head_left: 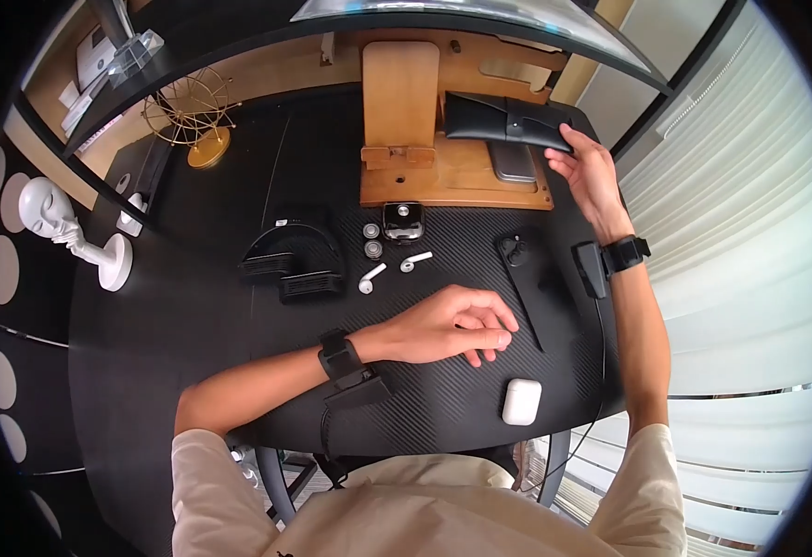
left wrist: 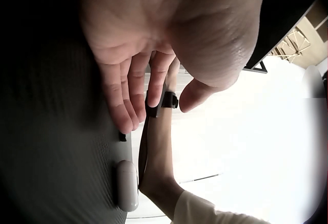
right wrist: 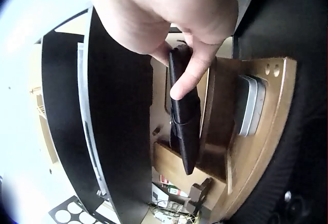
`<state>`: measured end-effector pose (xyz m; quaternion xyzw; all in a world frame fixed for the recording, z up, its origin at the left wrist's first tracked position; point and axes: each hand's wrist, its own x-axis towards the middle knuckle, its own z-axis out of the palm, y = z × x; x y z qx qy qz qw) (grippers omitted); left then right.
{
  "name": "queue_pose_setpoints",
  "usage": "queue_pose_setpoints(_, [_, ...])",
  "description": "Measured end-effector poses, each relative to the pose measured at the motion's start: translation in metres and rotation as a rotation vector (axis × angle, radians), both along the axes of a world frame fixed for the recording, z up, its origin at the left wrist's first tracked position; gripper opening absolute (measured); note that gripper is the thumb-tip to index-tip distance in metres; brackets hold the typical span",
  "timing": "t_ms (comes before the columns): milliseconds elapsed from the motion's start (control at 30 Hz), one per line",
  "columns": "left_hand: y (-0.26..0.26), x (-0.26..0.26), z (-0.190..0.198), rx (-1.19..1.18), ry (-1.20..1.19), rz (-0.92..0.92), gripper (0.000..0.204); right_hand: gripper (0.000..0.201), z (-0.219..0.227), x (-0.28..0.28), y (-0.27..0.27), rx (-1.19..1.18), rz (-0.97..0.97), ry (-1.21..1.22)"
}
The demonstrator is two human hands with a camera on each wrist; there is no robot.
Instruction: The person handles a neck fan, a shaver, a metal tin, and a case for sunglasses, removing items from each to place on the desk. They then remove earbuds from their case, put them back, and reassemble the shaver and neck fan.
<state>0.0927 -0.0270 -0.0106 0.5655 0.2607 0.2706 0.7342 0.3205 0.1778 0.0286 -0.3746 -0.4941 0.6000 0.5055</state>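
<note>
head: right hand pinches case by its end, above stand's base; left hand, fingers loosely curled, nearer the body than stand | left wrist: left fingers hang close together, thumb apart | right wrist: thumb and fingers pinch case beside stand

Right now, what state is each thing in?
Black pouch: flap closed, one end held.
Right hand: gripping the black pouch.
Left hand: empty, fingers loosely curled.
White case: lid shut.
White earbuds: both out of a case.
Round earbuds: both out too.
Glossy black case: can't tell if open.
</note>
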Motion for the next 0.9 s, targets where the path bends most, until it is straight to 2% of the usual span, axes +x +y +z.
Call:
queue_pose_setpoints(133, [0.0, -0.002, -0.003, 0.041, 0.008, -0.006, 0.025, 0.044, 0.006, -0.009, 0.01, 0.129, -0.114, -0.143])
queue_pose_setpoints(200, [0.001, -0.003, -0.001, 0.064, 0.017, -0.002, 0.023, 0.045, 0.012, -0.011, 0.005, 0.229, -0.17, -0.386])
queue_pose_setpoints(267, [0.0, -0.004, -0.003, 0.067, 0.011, -0.003, 0.022, 0.042, 0.01, -0.007, 0.006, 0.252, -0.17, -0.46])
queue_pose_setpoints(333, [0.001, -0.004, -0.006, 0.057, 0.001, 0.005, 0.021, 0.041, 0.008, -0.006, -0.001, 0.433, -0.201, -0.645])
queue_pose_setpoints(400, [0.002, -0.004, -0.008, 0.046, -0.007, 0.028, 0.021, 0.035, 0.002, -0.005, -0.003, 0.417, -0.182, -0.64])
queue_pose_setpoints(467, [0.003, -0.004, -0.009, 0.07, -0.007, 0.013, 0.021, 0.026, -0.002, -0.004, 0.001, 0.732, -0.246, -0.754])
queue_pose_setpoints(500, [0.003, -0.005, -0.01, 0.059, -0.003, 0.03, 0.021, 0.022, -0.003, -0.003, 0.002, 0.742, -0.275, -0.784])
queue_pose_setpoints(533, [0.004, -0.004, -0.011, 0.07, -0.01, 0.024, 0.02, 0.022, -0.001, -0.008, 0.0, 0.738, -0.261, -0.777])
queue_pose_setpoints(600, [0.004, -0.005, -0.012, 0.075, -0.017, 0.019, 0.02, 0.023, 0.004, -0.013, -0.004, 0.767, -0.107, -0.89])
queue_pose_setpoints(733, [0.005, -0.004, -0.012, 0.073, -0.031, 0.014, 0.017, 0.022, 0.011, -0.027, -0.016, 0.862, -0.144, -0.986])
queue_pose_setpoints(867, [0.005, -0.005, -0.012, 0.072, -0.047, 0.028, 0.016, 0.019, 0.025, -0.054, -0.043, 0.887, -0.119, -0.919])
queue_pose_setpoints(900, [0.004, -0.004, -0.012, 0.064, -0.044, 0.023, 0.016, 0.018, 0.03, -0.063, -0.052, 0.924, -0.018, -0.953])
